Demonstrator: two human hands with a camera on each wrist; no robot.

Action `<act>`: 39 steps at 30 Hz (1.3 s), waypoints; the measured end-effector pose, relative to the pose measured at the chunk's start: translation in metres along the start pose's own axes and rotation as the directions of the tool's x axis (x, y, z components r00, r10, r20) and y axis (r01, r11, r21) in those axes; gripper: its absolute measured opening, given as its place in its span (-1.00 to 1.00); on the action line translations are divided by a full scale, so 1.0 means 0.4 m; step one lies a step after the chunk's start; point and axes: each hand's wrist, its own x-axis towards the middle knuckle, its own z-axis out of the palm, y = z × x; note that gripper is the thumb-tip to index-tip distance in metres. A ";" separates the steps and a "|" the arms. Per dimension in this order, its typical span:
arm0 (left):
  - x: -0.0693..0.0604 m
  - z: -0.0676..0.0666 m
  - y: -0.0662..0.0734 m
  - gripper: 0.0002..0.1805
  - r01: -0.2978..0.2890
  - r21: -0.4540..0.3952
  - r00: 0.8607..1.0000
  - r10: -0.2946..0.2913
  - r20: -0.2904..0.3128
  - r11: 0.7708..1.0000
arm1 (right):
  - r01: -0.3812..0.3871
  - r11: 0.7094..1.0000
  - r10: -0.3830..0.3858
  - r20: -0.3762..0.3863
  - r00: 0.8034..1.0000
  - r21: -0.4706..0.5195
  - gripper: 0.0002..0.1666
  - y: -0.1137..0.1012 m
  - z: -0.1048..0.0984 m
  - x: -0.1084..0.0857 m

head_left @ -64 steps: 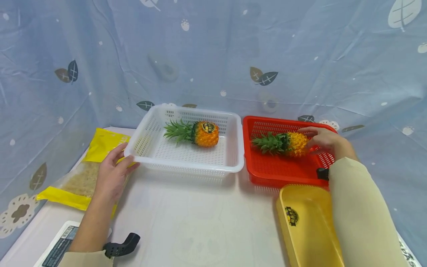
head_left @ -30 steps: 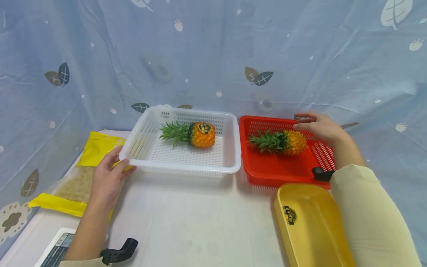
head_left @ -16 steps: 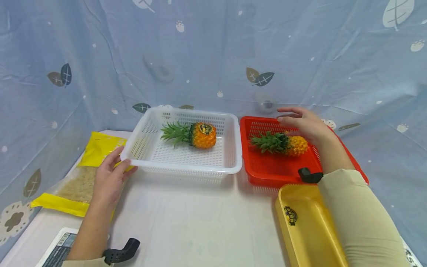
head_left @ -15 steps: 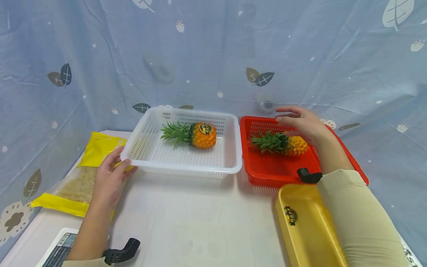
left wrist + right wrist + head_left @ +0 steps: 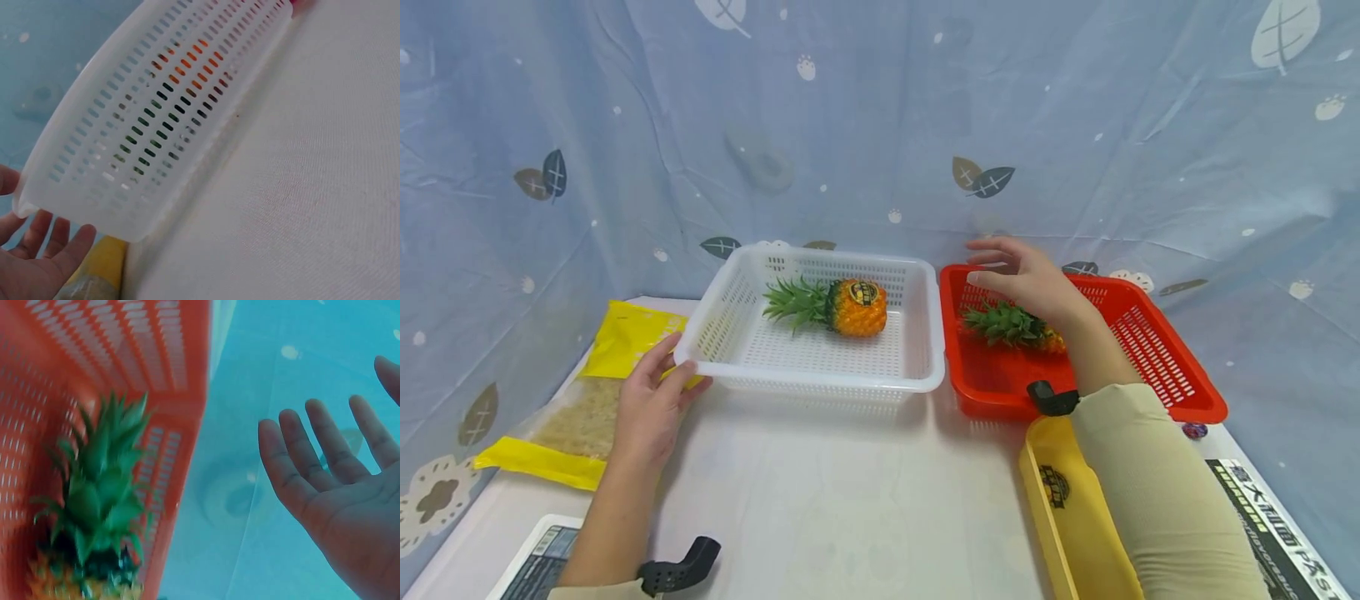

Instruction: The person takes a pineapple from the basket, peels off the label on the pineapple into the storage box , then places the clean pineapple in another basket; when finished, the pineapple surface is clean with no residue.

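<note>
Nearest, a long yellow plastic tray (image 5: 1086,533) is cut off by the bottom edge, and the right beige sleeve (image 5: 1157,492) covers much of its right side. At lower left, the left forearm hides part of a flat white package with a dark label (image 5: 542,558), also cut off. Farther, the left hand (image 5: 651,400) covers part of a yellow bag with a clear window (image 5: 580,417) and grips the near left corner of a white perforated plastic basket (image 5: 820,377). Inside lies an orange pineapple with green leaves (image 5: 857,308); the left wrist view shows it only as colour patches through the slots. Just beside, a red perforated plastic basket (image 5: 1000,406) contains a yellow-orange pineapple with green leaves (image 5: 1011,323), its body mostly hidden by the right arm. The right hand (image 5: 1022,279), fingers loosely extended and holding nothing, hovers over this basket's far side.
</note>
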 end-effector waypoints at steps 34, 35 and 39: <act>0.001 0.009 -0.012 -0.36 -0.017 0.009 0.999 0.018 -0.034 1.000 | -0.173 0.931 0.139 0.127 0.982 0.320 -0.34 -0.038 0.230 0.235; 0.001 0.009 -0.013 -0.36 -0.017 0.010 0.999 0.017 -0.031 1.000 | -0.183 0.930 0.148 0.133 0.980 0.318 -0.34 -0.034 0.233 0.238; 0.000 0.010 -0.014 -0.36 -0.034 0.020 0.999 0.034 -0.020 0.999 | -0.184 0.941 0.141 0.165 0.976 0.284 -0.32 -0.026 0.239 0.245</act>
